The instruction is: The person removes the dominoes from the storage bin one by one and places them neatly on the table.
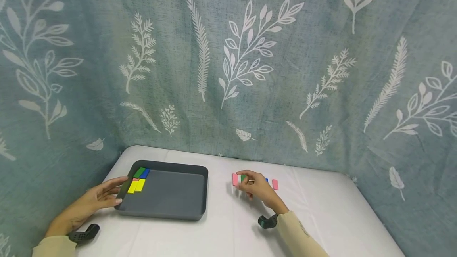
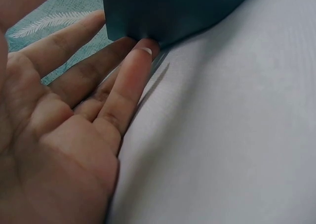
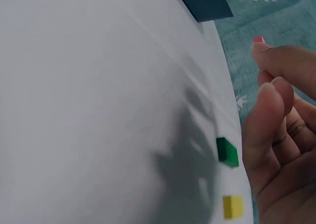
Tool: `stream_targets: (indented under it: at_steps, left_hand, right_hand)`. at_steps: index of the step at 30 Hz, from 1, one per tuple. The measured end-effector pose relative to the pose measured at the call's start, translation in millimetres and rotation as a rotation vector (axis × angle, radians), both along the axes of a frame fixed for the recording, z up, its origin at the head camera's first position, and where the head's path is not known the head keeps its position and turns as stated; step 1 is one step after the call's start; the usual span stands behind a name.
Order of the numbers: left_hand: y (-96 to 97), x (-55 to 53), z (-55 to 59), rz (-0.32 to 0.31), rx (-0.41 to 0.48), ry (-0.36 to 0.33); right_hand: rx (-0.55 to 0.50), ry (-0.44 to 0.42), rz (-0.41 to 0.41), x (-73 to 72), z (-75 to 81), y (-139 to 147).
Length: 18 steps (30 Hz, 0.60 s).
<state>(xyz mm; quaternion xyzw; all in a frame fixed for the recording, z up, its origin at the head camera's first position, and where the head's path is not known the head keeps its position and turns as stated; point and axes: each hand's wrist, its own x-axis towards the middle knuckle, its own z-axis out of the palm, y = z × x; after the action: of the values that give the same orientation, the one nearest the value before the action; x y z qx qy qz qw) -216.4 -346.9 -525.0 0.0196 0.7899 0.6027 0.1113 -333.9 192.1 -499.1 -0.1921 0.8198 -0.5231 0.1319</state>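
Note:
My left hand [image 1: 94, 199] rests its fairly straight fingers against the outer left side of a dark grey tray [image 1: 162, 214]. Up close in the left wrist view, the fingertips [image 2: 143, 53] meet the tray's corner [image 2: 148, 16]. Inside the tray's left end lie green [image 1: 139, 172], blue [image 1: 144, 174] and yellow blocks [image 1: 141, 185], with a bit of pink between them. Above the white cloth, my right hand [image 1: 258, 187] pinches a pink block [image 1: 235, 179] at its fingertips; only its end [image 3: 258, 39] shows past a fingertip in the right wrist view.
Below the right hand, a green block [image 3: 227, 152] and a yellow block [image 3: 233, 207] stand in a row on the cloth. Farther right are a blue block [image 1: 266, 180] and another pink block [image 1: 275, 184]. A leaf-patterned curtain [image 1: 228, 70] surrounds the table.

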Motion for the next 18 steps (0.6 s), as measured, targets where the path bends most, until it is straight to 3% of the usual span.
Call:
stream_targets:
  at_steps: [18]
  left_hand:
    - [0.5, 0.1, -0.4, 0.002, -0.008, 0.02]
  right_hand:
    - [0.007, -0.007, -0.221, 3.7, -9.2, 73]
